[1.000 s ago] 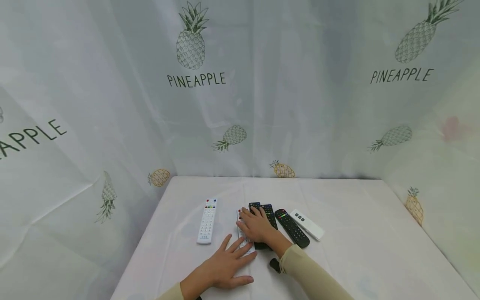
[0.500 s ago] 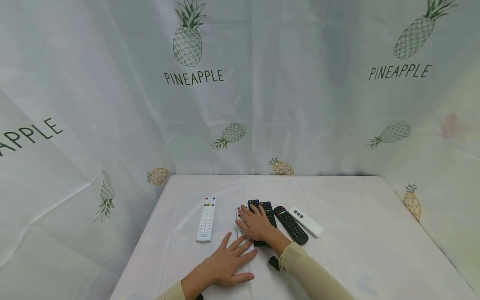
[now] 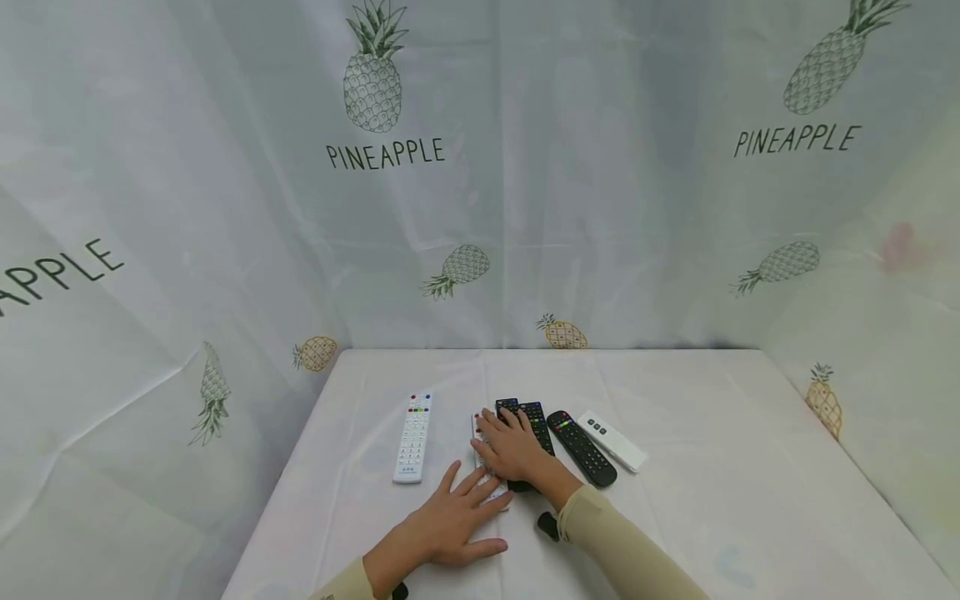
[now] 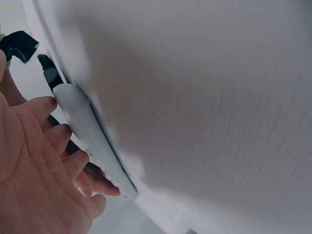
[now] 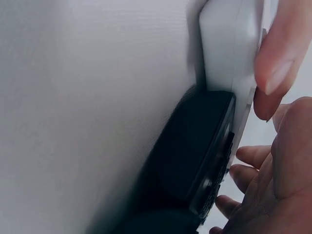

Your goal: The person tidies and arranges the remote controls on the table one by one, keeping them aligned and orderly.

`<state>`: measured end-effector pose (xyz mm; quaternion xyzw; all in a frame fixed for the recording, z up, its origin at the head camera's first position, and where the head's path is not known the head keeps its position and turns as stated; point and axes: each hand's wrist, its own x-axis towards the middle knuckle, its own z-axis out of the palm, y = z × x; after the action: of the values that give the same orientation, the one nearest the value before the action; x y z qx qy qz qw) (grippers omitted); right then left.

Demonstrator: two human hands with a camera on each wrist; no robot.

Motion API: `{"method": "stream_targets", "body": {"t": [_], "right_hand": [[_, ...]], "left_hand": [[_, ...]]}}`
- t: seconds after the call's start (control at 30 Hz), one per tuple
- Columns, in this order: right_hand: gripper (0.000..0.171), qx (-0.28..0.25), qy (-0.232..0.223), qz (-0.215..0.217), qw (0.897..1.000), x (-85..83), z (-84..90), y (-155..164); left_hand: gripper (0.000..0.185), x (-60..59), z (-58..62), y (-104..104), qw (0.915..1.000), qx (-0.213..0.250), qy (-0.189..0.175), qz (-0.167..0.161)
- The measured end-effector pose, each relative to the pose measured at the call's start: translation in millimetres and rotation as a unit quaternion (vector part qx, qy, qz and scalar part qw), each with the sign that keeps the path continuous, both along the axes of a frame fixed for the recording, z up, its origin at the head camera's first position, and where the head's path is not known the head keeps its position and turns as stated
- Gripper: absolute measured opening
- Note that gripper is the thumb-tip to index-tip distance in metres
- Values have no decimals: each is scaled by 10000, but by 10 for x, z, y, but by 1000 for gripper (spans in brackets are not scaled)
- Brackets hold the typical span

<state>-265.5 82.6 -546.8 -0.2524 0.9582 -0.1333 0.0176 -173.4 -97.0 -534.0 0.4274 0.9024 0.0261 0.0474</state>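
Observation:
A white remote control lies on the table, partly hidden under both hands in the head view. My left hand has its fingers spread, with the fingertips at the remote's near end. Lying across the same remote's upper part is my right hand, its fingers extended over a black remote control just to the right. A second black remote fans out close beside that one, partly covered by the hand. In the right wrist view, a black remote sits against the white remote's side.
Another white remote lies apart on the left. To the right are a longer black remote and a small white remote, both slanted. A pineapple-print curtain hangs behind the white table.
The head view has tilted slightly, shifting the scene a little upward. My left fingers have slid slightly forward over the white remote's near end. The right hand keeps its place on the remotes.

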Motion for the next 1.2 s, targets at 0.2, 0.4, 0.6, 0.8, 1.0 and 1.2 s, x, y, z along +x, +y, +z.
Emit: {"method": "stream_targets", "body": {"t": [0.2,0.4,0.6,0.8,1.0,1.2], "right_hand": [[57,22,139,85,9999,-7,-14,16],[57,-123,144,127,9997,-16,54,17],[57,-75,13,107,9999,-5,56,13],[57,-90,-53,93,9999,5,60,13],[57,-131,-154,86,9998,-17,76,16],[58,-173,-254,31,9995,-25,111,32]], "left_hand": [[78,-6,3,-3,9998,-29,-151,-91],[81,-17,49,-33,9995,-32,-191,-249],[81,-2,65,-37,9989,-67,-416,-204],[79,8,83,-18,9992,-14,-353,-202],[78,-4,89,1,9994,-13,-307,-164],[78,-1,81,10,9987,-5,-477,-159]]}}
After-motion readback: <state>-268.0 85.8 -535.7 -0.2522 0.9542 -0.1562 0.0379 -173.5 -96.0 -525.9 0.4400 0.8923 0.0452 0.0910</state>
